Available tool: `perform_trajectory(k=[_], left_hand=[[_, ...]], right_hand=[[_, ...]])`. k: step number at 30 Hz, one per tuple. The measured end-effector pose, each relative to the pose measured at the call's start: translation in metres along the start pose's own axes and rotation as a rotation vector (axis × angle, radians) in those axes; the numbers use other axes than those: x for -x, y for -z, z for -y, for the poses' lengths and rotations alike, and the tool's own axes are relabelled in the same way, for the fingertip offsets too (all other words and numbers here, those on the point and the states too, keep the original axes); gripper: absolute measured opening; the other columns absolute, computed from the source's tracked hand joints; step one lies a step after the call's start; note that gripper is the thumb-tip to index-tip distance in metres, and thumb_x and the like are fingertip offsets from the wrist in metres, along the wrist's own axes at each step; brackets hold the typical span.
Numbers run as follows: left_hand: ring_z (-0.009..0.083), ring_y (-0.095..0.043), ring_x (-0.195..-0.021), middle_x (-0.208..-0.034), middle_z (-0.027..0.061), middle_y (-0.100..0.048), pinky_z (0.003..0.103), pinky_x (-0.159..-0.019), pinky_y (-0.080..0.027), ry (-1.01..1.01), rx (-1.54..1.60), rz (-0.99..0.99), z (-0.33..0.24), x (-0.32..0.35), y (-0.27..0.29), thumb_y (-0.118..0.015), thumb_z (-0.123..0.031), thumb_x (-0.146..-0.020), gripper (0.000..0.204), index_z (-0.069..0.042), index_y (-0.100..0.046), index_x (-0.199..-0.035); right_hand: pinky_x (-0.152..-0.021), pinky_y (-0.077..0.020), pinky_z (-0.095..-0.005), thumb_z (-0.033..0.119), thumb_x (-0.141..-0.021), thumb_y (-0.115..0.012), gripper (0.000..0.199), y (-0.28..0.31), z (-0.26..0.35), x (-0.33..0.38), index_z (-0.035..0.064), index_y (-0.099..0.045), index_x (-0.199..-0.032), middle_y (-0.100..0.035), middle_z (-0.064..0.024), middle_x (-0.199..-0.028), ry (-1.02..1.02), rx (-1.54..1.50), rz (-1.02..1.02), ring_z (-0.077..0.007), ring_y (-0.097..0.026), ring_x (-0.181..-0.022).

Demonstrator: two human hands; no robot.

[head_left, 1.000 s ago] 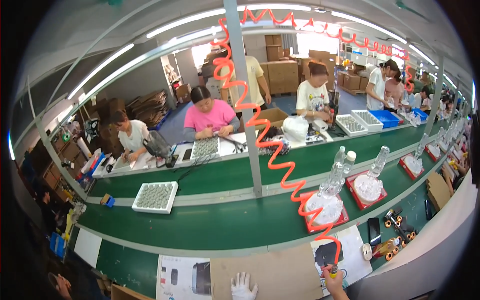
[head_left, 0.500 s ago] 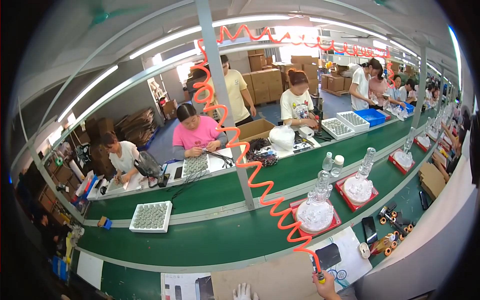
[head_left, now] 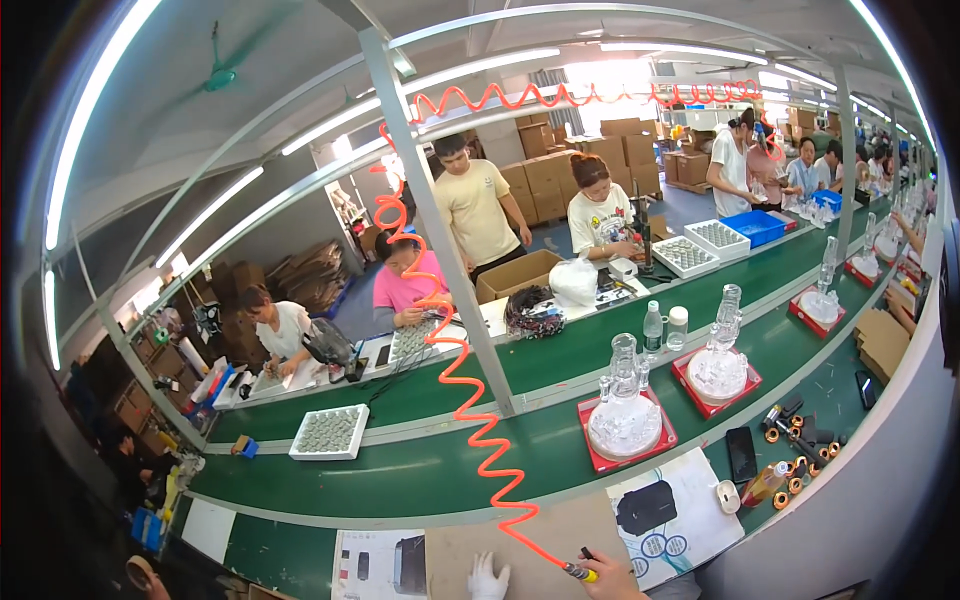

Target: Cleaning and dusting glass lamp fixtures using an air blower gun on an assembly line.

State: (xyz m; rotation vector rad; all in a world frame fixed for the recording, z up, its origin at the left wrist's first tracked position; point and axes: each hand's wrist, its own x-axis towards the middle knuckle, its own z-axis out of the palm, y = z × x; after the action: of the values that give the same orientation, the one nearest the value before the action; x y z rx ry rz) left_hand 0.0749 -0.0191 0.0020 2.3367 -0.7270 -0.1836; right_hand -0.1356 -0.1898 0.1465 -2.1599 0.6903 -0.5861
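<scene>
On the cardboard (head_left: pixel 592 518): your L hand (head_left: pixel 488 578), white-gloved, palm down, fingers out, gripping nothing; cut by lower edge.
Air nozzle (head_left: pixel 580 572): in your R hand (head_left: pixel 614 582), bare, fingers wrapped round it; over R part of cardboard, apart from any glass.
Orange hose (head_left: pixel 545 553): x1, coiled, nozzle end up to overhead rail.
Done: glass pcs (head_left: pixel 625 385) already stand on red trays (head_left: pixel 663 440) along belt (head_left: pixel 440 485); finished or not, can't tell.
Left: no pc under nozzle, so blowing work at your spot looks not begun, my read; qty remaining unclear.
Red trays, glass: 4 clear, 1 pc ea.; more down the line, too small to ct.
White trays (head_left: pixel 330 432): x4 w/ round parts; 1 on belt, 3 across.
Bottles: 2 upright (head_left: pixel 652 328) past nearest glass; 1 amber (head_left: pixel 764 485) lying tilted on your counter (head_left: pixel 270 552), R side.
Printed sheets (head_left: pixel 690 490): x2, one ea. side of cardboard.
Phone (head_left: pixel 741 455): 1 blk, R of sheet; poss. 2nd farther R.
Copper-colored rings (head_left: pixel 797 487): several, overlapping, no firm ct.
</scene>
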Motion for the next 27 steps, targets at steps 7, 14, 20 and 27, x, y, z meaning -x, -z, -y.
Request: perform_trajectory(k=[7,14,20,27], left_hand=[[0.0189,-0.06,-0.102,-0.109,0.0109,-0.064,0.034,-0.089,-0.048,-0.197,1.106,0.031,-0.178,0.025,0.036,-0.053,-0.021,-0.095,0.032,-0.009,-0.057,-0.125],[0.014,-0.062,-0.077,-0.086,0.0092,-0.064,0.025,-0.067,-0.05,-0.175,1.141,0.401,-0.233,0.027,0.043,-0.056,-0.006,-0.095,0.02,0.001,-0.053,-0.113],[0.012,-0.052,-0.05,-0.062,0.0046,-0.054,0.026,-0.048,-0.043,-0.059,1.125,0.389,-0.228,0.03,0.032,-0.053,-0.016,-0.098,0.015,-0.002,-0.055,-0.092],[0.0032,-0.044,-0.047,-0.059,-0.0034,-0.049,0.02,-0.044,-0.035,0.0,1.133,0.321,-0.223,0.041,0.009,-0.055,-0.015,-0.097,0.017,-0.004,-0.06,-0.086]], right_hand=[[-0.085,-0.0494,-0.0441,0.027,-0.086,-0.062,0.035,0.008,0.001,-0.004,0.0073,-0.066,-0.115,-0.064,-0.0202,-0.115,0.023,-0.271,0.152,-0.0381,-0.062,-0.103],[-0.074,-0.0519,-0.0452,0.015,-0.076,-0.072,0.031,-0.034,-0.043,0.001,0.0007,-0.061,-0.101,-0.062,-0.0232,-0.106,0.062,-0.445,0.079,-0.0429,-0.061,-0.084],[-0.083,-0.0489,-0.0424,0.009,-0.076,-0.068,0.044,-0.049,-0.066,0.014,0.0031,-0.051,-0.116,-0.06,-0.0209,-0.104,0.159,-0.393,0.137,-0.0402,-0.06,-0.099],[-0.088,-0.047,-0.0425,0.009,-0.078,-0.068,0.067,-0.054,-0.071,0.03,0.0022,-0.032,-0.134,-0.056,-0.0216,-0.114,0.135,-0.453,0.104,-0.0399,-0.059,-0.106]])
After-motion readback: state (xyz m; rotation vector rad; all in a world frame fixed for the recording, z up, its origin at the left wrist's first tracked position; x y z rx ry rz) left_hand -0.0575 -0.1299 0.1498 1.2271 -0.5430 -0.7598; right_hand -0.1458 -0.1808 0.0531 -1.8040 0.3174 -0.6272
